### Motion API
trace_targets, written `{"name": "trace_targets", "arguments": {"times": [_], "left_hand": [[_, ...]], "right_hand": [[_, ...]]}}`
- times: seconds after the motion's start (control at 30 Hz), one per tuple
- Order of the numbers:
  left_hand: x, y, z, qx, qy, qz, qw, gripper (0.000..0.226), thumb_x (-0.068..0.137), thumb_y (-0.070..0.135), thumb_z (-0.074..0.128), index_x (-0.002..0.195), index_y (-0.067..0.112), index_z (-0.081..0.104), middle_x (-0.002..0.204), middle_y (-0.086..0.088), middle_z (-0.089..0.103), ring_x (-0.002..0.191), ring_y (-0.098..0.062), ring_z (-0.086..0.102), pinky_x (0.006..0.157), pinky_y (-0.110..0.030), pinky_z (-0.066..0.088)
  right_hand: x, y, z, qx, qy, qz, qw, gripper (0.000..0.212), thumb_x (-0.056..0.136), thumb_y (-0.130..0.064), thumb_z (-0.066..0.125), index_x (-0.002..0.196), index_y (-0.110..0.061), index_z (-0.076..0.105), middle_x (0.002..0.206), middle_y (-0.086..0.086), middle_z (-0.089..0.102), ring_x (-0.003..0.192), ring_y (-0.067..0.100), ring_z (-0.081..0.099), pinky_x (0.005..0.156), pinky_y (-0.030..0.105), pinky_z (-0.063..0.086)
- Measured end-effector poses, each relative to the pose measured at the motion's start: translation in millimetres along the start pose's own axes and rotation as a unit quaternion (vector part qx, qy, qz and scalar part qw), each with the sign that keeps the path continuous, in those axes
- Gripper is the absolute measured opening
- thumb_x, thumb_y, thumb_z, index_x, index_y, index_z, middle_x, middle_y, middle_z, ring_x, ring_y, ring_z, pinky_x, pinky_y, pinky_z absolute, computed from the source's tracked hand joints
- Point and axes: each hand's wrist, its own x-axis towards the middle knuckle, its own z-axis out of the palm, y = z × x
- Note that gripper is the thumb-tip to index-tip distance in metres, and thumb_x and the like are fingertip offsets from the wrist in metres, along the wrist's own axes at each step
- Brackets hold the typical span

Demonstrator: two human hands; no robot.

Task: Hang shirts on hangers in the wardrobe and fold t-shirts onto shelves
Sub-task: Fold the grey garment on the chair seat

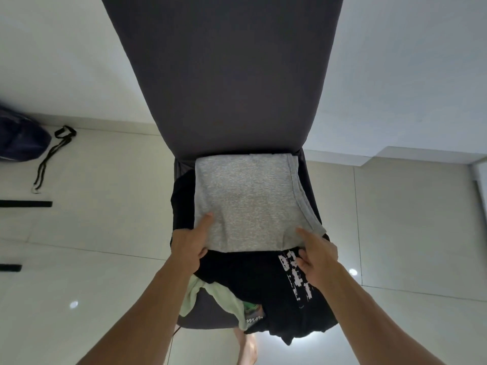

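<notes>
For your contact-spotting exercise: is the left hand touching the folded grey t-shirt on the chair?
Touching. The head view shows the left hand gripping the near edge of the grey t-shirt, thumb lying on top, fingers tucked beneath.

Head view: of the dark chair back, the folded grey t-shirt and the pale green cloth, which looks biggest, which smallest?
1. Dark chair back, by far the largest.
2. Folded grey t-shirt.
3. Pale green cloth, smallest, though black clothes partly cover it, so its full size is unclear.
</notes>
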Motion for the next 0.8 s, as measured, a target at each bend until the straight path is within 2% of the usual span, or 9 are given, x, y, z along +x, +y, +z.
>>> {"name": "trace_targets", "arguments": {"times": [0.13, 0.23, 0.3, 0.37, 0.47, 0.53, 0.6, 0.7, 0.8], "left_hand": [[10.1, 4.1, -7.1, -0.004, -0.040, -0.062, 0.997, 0.067, 0.065, 0.044, 0.091, 0.116, 0.012, 0.061, 0.113, -0.006, 0.066, 0.099, -0.023, 0.062, 0.069, -0.033, 0.050], [15.8, 22.0, -12.5, -0.040, -0.106, -0.066, 0.991, 0.044, 0.077, 0.022, 0.081, 0.116, 0.011, 0.063, 0.115, -0.010, 0.068, 0.100, -0.024, 0.064, 0.078, -0.036, 0.054], [18.2, 39.9, -16.6, -0.033, -0.146, -0.080, 0.985, 0.033, 0.081, 0.023, 0.076, 0.110, 0.010, 0.065, 0.098, -0.008, 0.071, 0.088, -0.021, 0.065, 0.080, -0.036, 0.054], [24.9, 55.1, -18.5, 0.012, -0.180, -0.103, 0.978, 0.034, 0.079, 0.033, 0.078, 0.103, 0.012, 0.066, 0.081, -0.003, 0.068, 0.076, -0.017, 0.060, 0.072, -0.031, 0.049], [33.8, 64.2, -15.4, 0.091, -0.213, -0.126, 0.965, 0.057, 0.063, 0.050, 0.085, 0.106, 0.017, 0.067, 0.094, -0.003, 0.069, 0.086, -0.018, 0.059, 0.071, -0.030, 0.045], [40.0, 62.8, -12.3, 0.093, -0.217, -0.125, 0.964, 0.067, 0.059, 0.049, 0.087, 0.114, 0.017, 0.068, 0.106, -0.004, 0.075, 0.100, -0.023, 0.067, 0.089, -0.037, 0.053], [44.6, 61.0, -9.6, 0.077, -0.226, -0.117, 0.964, 0.073, 0.059, 0.042, 0.090, 0.122, 0.015, 0.066, 0.112, -0.009, 0.075, 0.106, -0.030, 0.070, 0.101, -0.048, 0.051], [48.9, 60.6, -6.0, 0.071, -0.237, -0.120, 0.962, 0.084, 0.050, 0.038, 0.097, 0.125, 0.014, 0.067, 0.114, -0.013, 0.074, 0.106, -0.034, 0.071, 0.100, -0.053, 0.051], [50.4, 62.8, 0.5, 0.088, -0.219, -0.132, 0.963, 0.077, 0.053, 0.037, 0.095, 0.121, 0.012, 0.068, 0.109, -0.014, 0.075, 0.101, -0.034, 0.072, 0.094, -0.053, 0.055]], "right_hand": [[0.0, -6.0, 2.7, 0.055, -0.059, 0.000, 0.997, 0.028, 0.086, 0.002, 0.069, 0.110, -0.005, 0.058, 0.104, 0.011, 0.065, 0.087, 0.021, 0.063, 0.080, 0.039, 0.057], [0.7, -18.9, 0.0, 0.164, -0.168, 0.005, 0.972, 0.038, 0.083, 0.006, 0.062, 0.119, -0.006, 0.056, 0.118, 0.014, 0.064, 0.107, 0.030, 0.066, 0.085, 0.044, 0.058], [5.2, -31.5, -3.4, 0.186, -0.221, 0.021, 0.957, 0.043, 0.084, -0.016, 0.067, 0.125, -0.008, 0.058, 0.119, 0.014, 0.063, 0.102, 0.029, 0.065, 0.078, 0.041, 0.059], [11.5, -45.6, -3.7, 0.144, -0.242, 0.053, 0.958, 0.052, 0.087, -0.052, 0.062, 0.121, -0.013, 0.067, 0.115, 0.013, 0.068, 0.098, 0.029, 0.066, 0.077, 0.042, 0.057], [26.2, -62.6, 0.8, 0.051, -0.240, 0.083, 0.966, 0.070, 0.081, -0.077, 0.051, 0.100, -0.016, 0.079, 0.107, 0.013, 0.074, 0.094, 0.032, 0.067, 0.080, 0.042, 0.053], [32.0, -72.6, 6.0, 0.002, -0.254, 0.093, 0.963, 0.071, 0.083, -0.075, 0.050, 0.096, -0.012, 0.082, 0.106, 0.015, 0.075, 0.091, 0.034, 0.071, 0.081, 0.045, 0.056], [32.9, -81.4, 12.6, -0.021, -0.268, 0.088, 0.959, 0.066, 0.086, -0.069, 0.051, 0.095, -0.012, 0.082, 0.103, 0.015, 0.075, 0.087, 0.033, 0.074, 0.077, 0.045, 0.059], [40.2, -88.1, 23.1, -0.037, -0.283, 0.081, 0.955, 0.050, 0.091, -0.056, 0.055, 0.105, -0.013, 0.077, 0.103, 0.014, 0.074, 0.086, 0.031, 0.074, 0.074, 0.043, 0.059], [46.2, -90.7, 32.1, -0.080, -0.290, 0.091, 0.949, 0.040, 0.088, -0.040, 0.063, 0.109, -0.006, 0.070, 0.099, 0.017, 0.074, 0.083, 0.032, 0.074, 0.070, 0.043, 0.061]]}}
